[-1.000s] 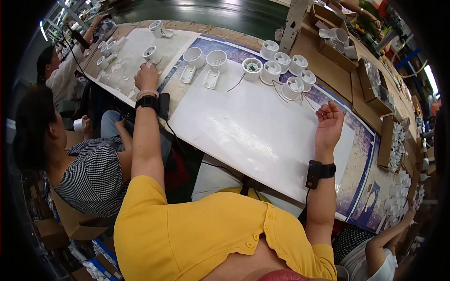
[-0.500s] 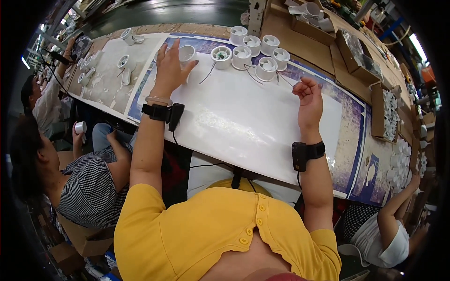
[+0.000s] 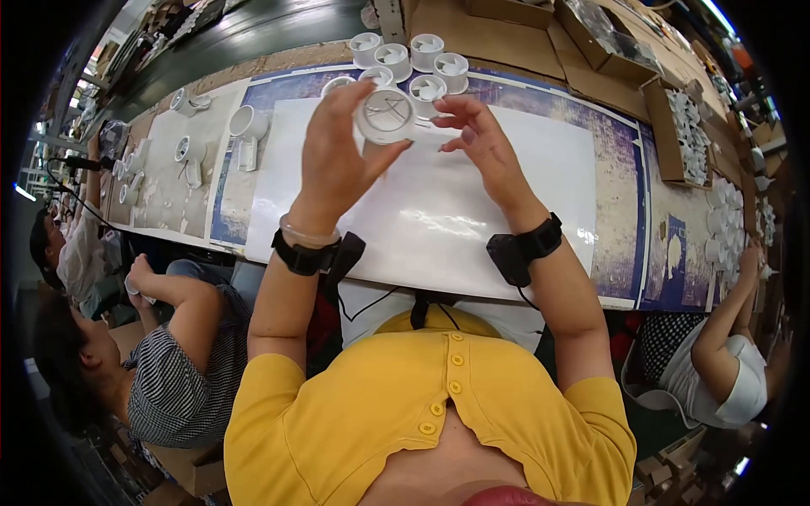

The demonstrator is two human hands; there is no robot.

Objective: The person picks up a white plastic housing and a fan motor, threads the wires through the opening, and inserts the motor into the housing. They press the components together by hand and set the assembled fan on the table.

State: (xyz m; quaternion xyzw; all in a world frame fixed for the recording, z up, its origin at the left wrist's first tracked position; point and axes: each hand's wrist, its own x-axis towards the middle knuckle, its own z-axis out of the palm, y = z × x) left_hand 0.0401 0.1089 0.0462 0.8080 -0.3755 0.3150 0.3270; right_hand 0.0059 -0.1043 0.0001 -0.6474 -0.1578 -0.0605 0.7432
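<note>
My left hand (image 3: 337, 148) is closed on a round white housing (image 3: 386, 116), raised over the table with its round face toward me. Thin dark lines, like wires, cross that face. Beside it is my right hand (image 3: 483, 143), its fingers bent and apart around no visible object; whether a fingertip touches a wire I cannot tell. Just beyond both hands stand several white fan housings (image 3: 428, 90) with blades inside, one partly hidden by my left fingers. Left of my hands, a white cup-shaped part with a handle-like piece (image 3: 247, 122) rests on the table.
A glossy white sheet (image 3: 422, 228) covers the table before me. More white parts (image 3: 187, 150) lie leftward. Open cardboard boxes (image 3: 679, 139) stand at the right. People sit on both sides: a checked sleeve (image 3: 190, 367) at left, a white sleeve (image 3: 734, 379) at right.
The view has shifted. My left hand has moved right and now holds up the round housing. My right hand has come left, close beside it.
</note>
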